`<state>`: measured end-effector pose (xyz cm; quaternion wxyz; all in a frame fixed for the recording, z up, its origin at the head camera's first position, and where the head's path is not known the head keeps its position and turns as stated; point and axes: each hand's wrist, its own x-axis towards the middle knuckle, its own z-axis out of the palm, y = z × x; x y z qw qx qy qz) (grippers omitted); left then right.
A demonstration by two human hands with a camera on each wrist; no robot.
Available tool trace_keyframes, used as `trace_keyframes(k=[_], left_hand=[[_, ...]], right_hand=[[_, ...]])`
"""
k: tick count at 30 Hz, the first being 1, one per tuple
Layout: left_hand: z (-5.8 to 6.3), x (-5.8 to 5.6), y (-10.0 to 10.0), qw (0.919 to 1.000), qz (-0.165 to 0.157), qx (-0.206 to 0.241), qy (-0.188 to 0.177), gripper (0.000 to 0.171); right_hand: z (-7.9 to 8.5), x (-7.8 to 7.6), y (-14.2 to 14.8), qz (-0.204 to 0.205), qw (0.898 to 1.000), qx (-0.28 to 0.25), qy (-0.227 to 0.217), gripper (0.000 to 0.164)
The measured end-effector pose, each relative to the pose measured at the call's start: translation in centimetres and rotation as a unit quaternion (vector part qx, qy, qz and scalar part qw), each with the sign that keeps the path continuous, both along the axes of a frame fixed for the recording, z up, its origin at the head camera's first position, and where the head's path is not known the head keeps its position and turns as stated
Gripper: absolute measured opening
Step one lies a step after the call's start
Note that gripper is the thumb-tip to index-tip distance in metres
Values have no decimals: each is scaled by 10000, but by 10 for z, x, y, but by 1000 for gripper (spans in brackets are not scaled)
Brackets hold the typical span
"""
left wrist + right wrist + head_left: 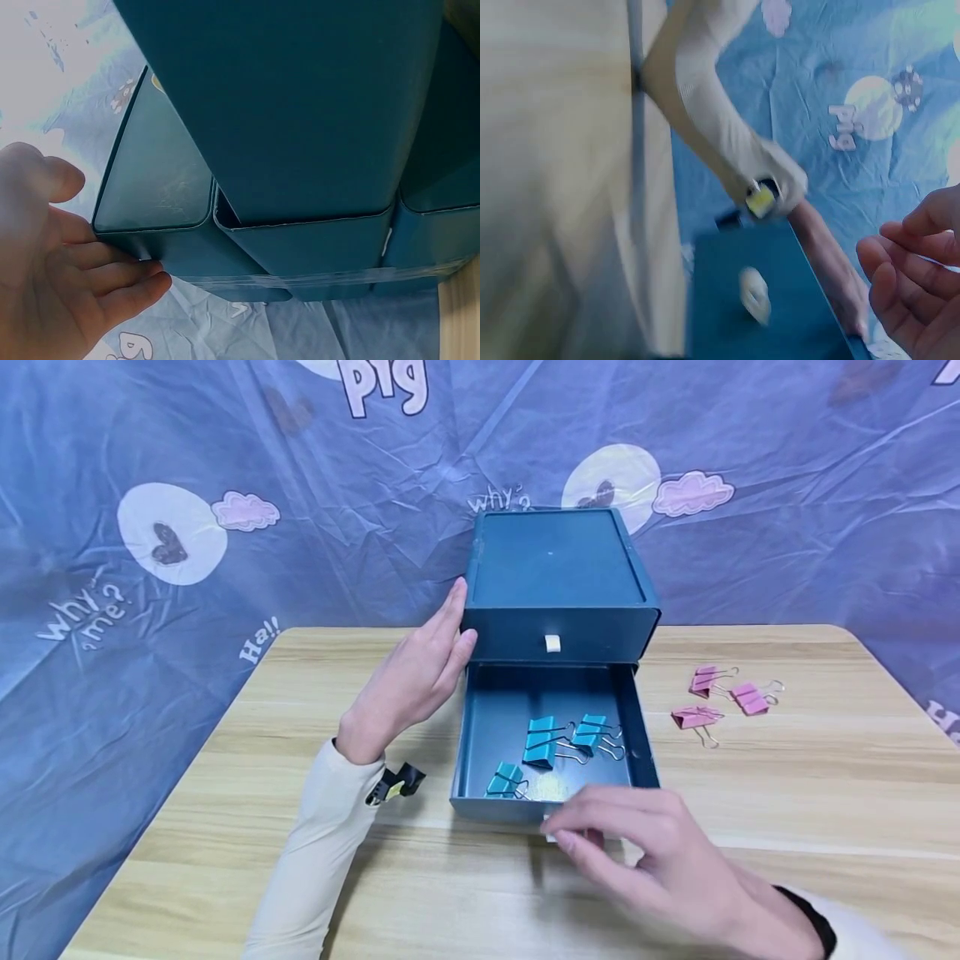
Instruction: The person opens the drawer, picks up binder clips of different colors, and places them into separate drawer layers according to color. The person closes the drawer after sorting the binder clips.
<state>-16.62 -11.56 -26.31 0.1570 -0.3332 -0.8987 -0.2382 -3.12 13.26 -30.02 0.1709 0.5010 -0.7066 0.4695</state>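
Observation:
A dark blue two-tier drawer unit (pixel 555 560) stands on the table with its lower drawer (pixel 495 693) pulled out. Inside the drawer lie three teal binder clips (pixel 540 743). My left hand (pixel 412 677) rests with extended fingers against the left side of the upper tier; in the left wrist view its fingers (pixel 127 281) touch the casing. Close to the lower drawer's white pull tab (pixel 755 295) is my right hand (pixel 660 852), fingers loosely bent. The right wrist view shows nothing between the fingers of this hand (pixel 922 285), and the tab apart from them.
Three pink binder clips (pixel 752 699) lie on the wooden table (pixel 787 810) right of the unit. The upper drawer is closed, with a white tab (pixel 552 643). A patterned blue cloth (pixel 360 527) hangs behind the table. A black strap device (pixel 397 782) is at the left wrist.

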Motion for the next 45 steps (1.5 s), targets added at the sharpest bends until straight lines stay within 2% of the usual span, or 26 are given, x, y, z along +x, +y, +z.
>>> trace_keyframes(k=[2, 3, 4, 5, 6, 7, 9, 12, 14, 17, 18, 23, 28, 30, 35, 45], left_hand=[[0, 0, -1, 10000, 1, 0, -5, 58], [0, 0, -1, 10000, 1, -2, -11, 58], [-1, 0, -1, 10000, -7, -1, 2, 58], [-1, 0, -1, 10000, -9, 0, 21, 58], [-1, 0, -2, 10000, -12, -1, 44, 58], [-1, 0, -2, 10000, -17, 2, 73, 57], [-2, 0, -2, 9999, -25, -1, 116, 56], [-2, 0, -3, 9999, -47, 9, 120, 56], [-3, 0, -3, 9999, -55, 22, 115, 56], [-3, 1, -2, 9999, -57, 55, 133, 56], [-3, 1, -2, 9999, -51, 65, 150, 55], [-4, 2, -2, 9998, -45, 90, 175, 55], [-4, 1, -1, 9998, -63, 78, 179, 55], [-4, 1, 0, 9998, -73, 59, 163, 56], [-4, -1, 1, 9999, -77, 28, 128, 56], [-4, 1, 1, 9999, -25, 23, 106, 57]], right_hand=[[-10, 8, -1, 264, 9968, 135, -742, 22], [-15, 12, -1, 514, 9898, 241, -1308, 25], [-21, 15, -2, 809, 9787, 318, -1858, 25], [-27, 17, -3, 1101, 9613, 394, -2496, 24], [-33, 20, -4, 1398, 9361, 437, -3197, 20], [-39, 22, -6, 1674, 9053, 426, -3879, 18], [-50, 23, -9, 2092, 8331, 325, -5110, 21], [-64, 23, -13, 2335, 7434, 32, -6267, 31], [-70, 21, -14, 2513, 6970, -304, -6709, 34], [-76, 18, -13, 2768, 6503, -773, -7032, 33], [-77, 17, -13, 2832, 6397, -889, -7090, 34], [-72, 12, -11, 2800, 6197, -1232, -7228, 34], [-62, 7, -11, 3005, 6135, -1658, -7112, 34], [-60, 5, -10, 3089, 6156, -1771, -7030, 35], [-56, 1, -7, 3144, 6283, -1831, -6876, 39], [-50, -2, -4, 2803, 6667, -1555, -6729, 31]])
